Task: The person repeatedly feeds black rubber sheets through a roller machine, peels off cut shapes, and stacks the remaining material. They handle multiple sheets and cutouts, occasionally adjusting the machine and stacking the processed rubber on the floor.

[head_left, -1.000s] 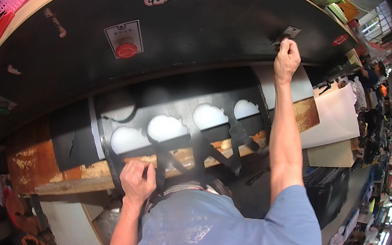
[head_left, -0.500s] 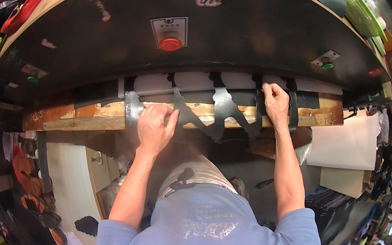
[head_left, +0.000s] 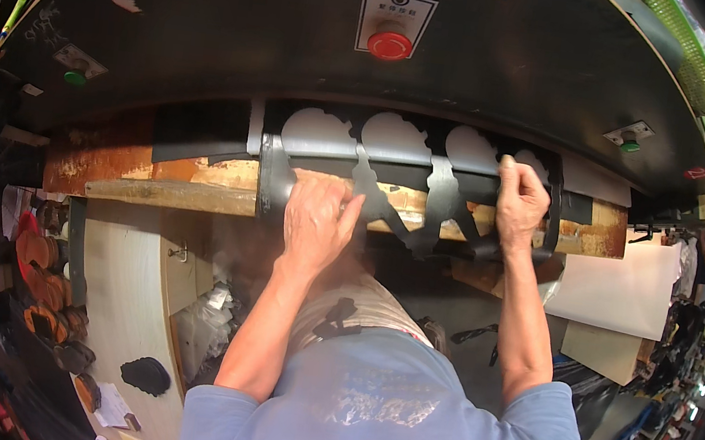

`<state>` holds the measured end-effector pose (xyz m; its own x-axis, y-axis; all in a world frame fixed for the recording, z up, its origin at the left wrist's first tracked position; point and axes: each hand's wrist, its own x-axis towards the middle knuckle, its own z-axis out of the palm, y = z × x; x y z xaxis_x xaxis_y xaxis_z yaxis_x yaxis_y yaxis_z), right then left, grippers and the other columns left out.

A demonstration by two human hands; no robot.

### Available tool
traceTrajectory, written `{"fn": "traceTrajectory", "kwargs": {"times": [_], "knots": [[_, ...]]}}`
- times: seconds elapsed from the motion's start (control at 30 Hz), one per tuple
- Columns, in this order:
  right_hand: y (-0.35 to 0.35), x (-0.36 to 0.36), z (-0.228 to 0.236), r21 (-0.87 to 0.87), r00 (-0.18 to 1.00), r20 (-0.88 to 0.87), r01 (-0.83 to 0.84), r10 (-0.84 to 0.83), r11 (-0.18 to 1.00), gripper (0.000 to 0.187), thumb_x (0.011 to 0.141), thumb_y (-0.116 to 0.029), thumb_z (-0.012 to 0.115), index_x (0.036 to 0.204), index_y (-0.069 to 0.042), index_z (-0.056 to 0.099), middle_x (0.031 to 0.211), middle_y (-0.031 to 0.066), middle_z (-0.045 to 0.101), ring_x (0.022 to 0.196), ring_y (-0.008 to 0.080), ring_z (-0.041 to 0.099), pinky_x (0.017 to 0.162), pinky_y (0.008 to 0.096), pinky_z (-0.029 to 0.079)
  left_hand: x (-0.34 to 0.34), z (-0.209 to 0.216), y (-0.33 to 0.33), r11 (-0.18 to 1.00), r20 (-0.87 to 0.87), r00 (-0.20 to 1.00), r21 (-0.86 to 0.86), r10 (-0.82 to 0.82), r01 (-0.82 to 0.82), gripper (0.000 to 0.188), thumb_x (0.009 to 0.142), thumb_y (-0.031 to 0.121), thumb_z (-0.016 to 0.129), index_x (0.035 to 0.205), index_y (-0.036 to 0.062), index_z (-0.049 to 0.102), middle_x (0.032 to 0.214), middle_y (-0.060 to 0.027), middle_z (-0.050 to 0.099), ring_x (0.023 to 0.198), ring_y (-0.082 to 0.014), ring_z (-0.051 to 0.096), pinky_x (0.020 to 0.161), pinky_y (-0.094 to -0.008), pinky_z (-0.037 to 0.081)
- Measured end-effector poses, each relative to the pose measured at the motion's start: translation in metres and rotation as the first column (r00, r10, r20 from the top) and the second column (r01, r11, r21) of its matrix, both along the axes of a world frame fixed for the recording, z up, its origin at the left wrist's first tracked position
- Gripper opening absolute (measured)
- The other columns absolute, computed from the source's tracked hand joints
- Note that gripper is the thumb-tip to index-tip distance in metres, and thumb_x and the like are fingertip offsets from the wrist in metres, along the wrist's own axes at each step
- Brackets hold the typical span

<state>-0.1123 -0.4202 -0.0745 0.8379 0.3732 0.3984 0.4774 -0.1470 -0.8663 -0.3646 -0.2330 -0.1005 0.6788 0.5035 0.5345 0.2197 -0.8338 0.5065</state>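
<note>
A thin black sheet (head_left: 441, 194) with several rounded cut-outs hangs over the front edge of the bench, partly beneath a black machine panel. My left hand (head_left: 317, 220) grips its lower left part, with fingers bent over the material and the thumb alongside. Near the sheet's right end, my right hand (head_left: 522, 202) pinches a narrow strip between thumb and curled fingers. White material (head_left: 398, 144) shows through the cut-outs. The exact fingertip contact of both hands is partly hidden.
The machine panel (head_left: 260, 39) carries a red push button (head_left: 391, 45) and green buttons (head_left: 75, 77) at its sides. The bench's worn wooden edge (head_left: 169, 196) runs below. A pale cabinet (head_left: 119, 269) stands lower left, white sheets (head_left: 620, 282) lower right.
The view has turned, moving both hands and the black sheet rightward in the picture. More of the rounded cut-outs shows below the panel. Both hands keep their hold.
</note>
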Motion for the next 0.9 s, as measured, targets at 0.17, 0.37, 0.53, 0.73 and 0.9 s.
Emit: {"fn": "traceTrajectory", "kwargs": {"times": [0.17,0.37,0.53,0.73,0.9], "knots": [[0.117,-0.032,0.016,-0.073,0.893,0.181,-0.405,0.412,0.911,0.021,0.091,-0.007,0.081,0.109,0.001,0.073,0.105,0.0110,0.070,0.093,0.0203,0.068,0.083,0.0318,0.056,-0.005,0.024,0.005,0.990,-0.147,0.985,-0.121,-0.087,0.069,0.016,0.088,0.007,0.082,0.095,0.0041,0.068,0.089,-0.0144,0.071,0.081,-0.0349,0.067,0.075,-0.0437,0.051],[0.236,-0.041,-0.001,-0.362,0.823,0.200,-0.443,0.532,0.820,0.077,0.078,-0.036,0.089,0.142,-0.001,0.063,0.123,0.0298,0.060,0.113,0.0477,0.058,0.099,0.0553,0.051,0.024,0.049,0.093,0.957,0.053,0.993,-0.275,0.107,-0.088,0.031,0.099,-0.002,0.061,0.130,-0.0030,0.069,0.127,-0.0235,0.073,0.117,-0.0395,0.071,0.099,-0.0457,0.057],[0.252,-0.029,-0.002,-0.229,0.810,0.275,-0.469,0.518,0.853,0.077,0.070,-0.031,0.089,0.138,-0.002,0.068,0.145,0.0308,0.056,0.133,0.0519,0.050,0.112,0.0591,0.047,0.064,0.032,0.130,0.974,-0.185,0.964,-0.092,0.190,-0.209,0.057,0.100,-0.003,0.056,0.156,-0.0069,0.045,0.153,-0.0261,0.058,0.147,-0.0436,0.050,0.124,-0.0544,0.037],[0.191,0.036,0.040,0.292,0.548,-0.536,-0.593,0.642,0.750,0.081,0.075,-0.025,0.091,0.148,-0.001,0.064,0.144,0.0172,0.067,0.136,0.0266,0.061,0.119,0.0398,0.045,0.062,0.022,0.125,0.977,-0.165,0.970,-0.088,0.179,-0.195,0.061,0.099,-0.004,0.061,0.158,-0.0040,0.045,0.153,-0.0218,0.059,0.148,-0.0418,0.050,0.125,-0.0546,0.037],[0.164,0.046,0.013,-0.360,0.791,0.254,-0.456,0.556,0.814,0.074,0.070,-0.019,0.091,0.139,-0.006,0.069,0.149,0.0134,0.062,0.144,0.0453,0.051,0.118,0.0538,0.047,0.064,0.024,0.125,0.982,-0.145,0.976,-0.073,0.160,-0.172,0.059,0.098,-0.005,0.063,0.155,-0.0033,0.049,0.152,-0.0218,0.060,0.149,-0.0418,0.050,0.125,-0.0557,0.037]]}}
